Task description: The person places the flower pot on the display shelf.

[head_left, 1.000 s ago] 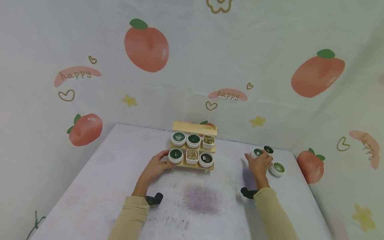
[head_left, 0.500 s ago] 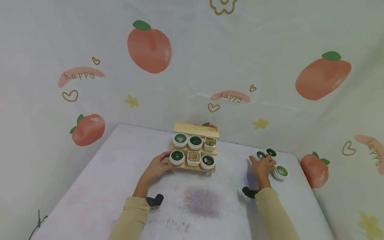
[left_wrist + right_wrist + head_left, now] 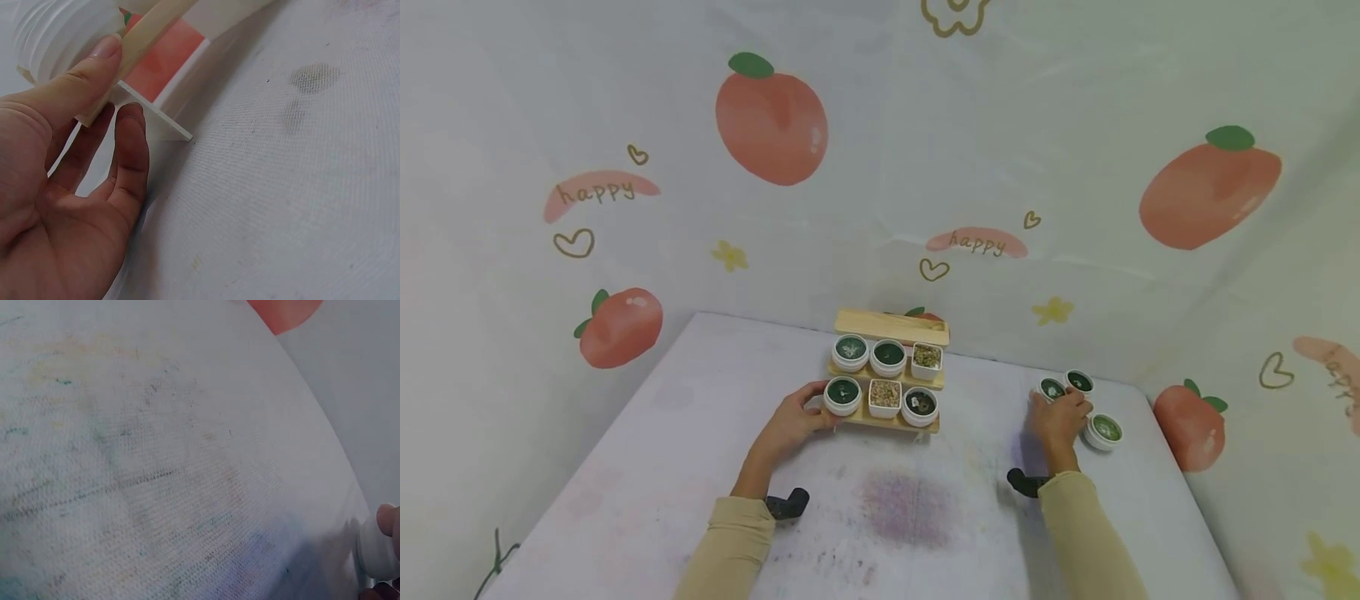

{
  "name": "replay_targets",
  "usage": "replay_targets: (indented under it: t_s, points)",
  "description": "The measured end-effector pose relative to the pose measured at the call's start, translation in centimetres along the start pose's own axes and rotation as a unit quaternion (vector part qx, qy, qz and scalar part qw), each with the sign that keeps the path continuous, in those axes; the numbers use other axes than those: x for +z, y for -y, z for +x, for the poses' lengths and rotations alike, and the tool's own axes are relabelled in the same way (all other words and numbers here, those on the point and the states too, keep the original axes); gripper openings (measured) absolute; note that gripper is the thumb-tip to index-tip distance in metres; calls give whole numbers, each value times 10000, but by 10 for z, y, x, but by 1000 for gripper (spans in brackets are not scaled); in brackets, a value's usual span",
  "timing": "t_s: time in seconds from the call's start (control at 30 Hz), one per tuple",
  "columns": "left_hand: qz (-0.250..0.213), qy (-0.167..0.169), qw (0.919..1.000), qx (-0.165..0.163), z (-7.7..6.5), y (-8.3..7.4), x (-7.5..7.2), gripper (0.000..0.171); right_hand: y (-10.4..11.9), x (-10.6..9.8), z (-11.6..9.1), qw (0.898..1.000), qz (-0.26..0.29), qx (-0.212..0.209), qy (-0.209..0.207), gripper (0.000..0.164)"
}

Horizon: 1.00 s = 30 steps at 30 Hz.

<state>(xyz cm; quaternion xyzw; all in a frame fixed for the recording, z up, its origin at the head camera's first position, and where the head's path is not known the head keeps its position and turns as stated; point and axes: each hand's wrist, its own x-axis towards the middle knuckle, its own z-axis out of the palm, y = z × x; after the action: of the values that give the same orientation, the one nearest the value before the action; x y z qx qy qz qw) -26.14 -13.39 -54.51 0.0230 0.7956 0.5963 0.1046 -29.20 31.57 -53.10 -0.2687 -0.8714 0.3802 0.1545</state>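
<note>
A tiered wooden rack [image 3: 891, 323] carries small white pots in two rows. My left hand [image 3: 788, 427] grips the left end of its lower shelf, beside a round pot [image 3: 842, 396] with a dark green top. In the left wrist view the thumb lies along the wooden shelf [image 3: 153, 37] by a ribbed white pot [image 3: 69, 37], with the fingers curled below. On the right, my right hand [image 3: 1058, 421] pinches a round white pot [image 3: 1051, 387] with a dark green top. The right wrist view catches only the side of that pot [image 3: 375, 550], the thumb against it.
Two more round pots stand close to the right hand, a dark-topped one [image 3: 1078, 382] behind and a light green one [image 3: 1103, 431] to its right. The stained white tabletop [image 3: 910, 508] ends at a printed cloth backdrop [image 3: 865, 167].
My right hand's thumb and fingers have drawn in on the round pot. The left hand keeps its hold on the rack; the head view has shifted slightly.
</note>
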Motion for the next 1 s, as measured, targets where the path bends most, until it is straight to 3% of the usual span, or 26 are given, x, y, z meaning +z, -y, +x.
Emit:
replay_targets:
  t_s: [0.5,0.77,1.0]
  points:
    - [-23,-19,10000,-24,1,0,0,79,10,-2,-13,9995,218,-28,209,74]
    - [-188,25,9998,4,1,2,1,79,18,1,-19,9977,497,-411,218,72]
    - [-152,-4,9999,-37,-1,1,2,79,38,-3,-29,9902,848,-1101,91,68]
